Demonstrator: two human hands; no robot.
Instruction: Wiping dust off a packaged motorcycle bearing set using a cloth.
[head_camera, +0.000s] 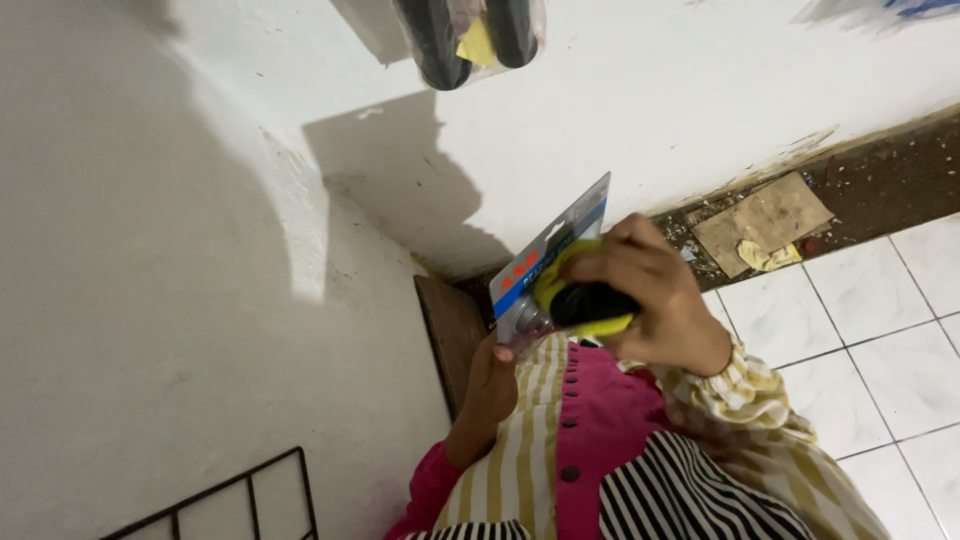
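Striped sleeves and a pink, button-fronted garment (600, 430) fill the lower foreground. Above them, the right hand (650, 295) is clenched around a yellow-and-black tool (590, 305) sealed in a carded blister pack (550, 265), while the left hand (492, 380) grips the pack's lower edge, against the white wall (150, 250), above the tiled floor (860, 330).

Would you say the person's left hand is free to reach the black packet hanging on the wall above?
Probably not right now: the left hand is propping the bottom of the carded package that the right hand grips. The hanging packet is otherwise unobstructed against the white wall.
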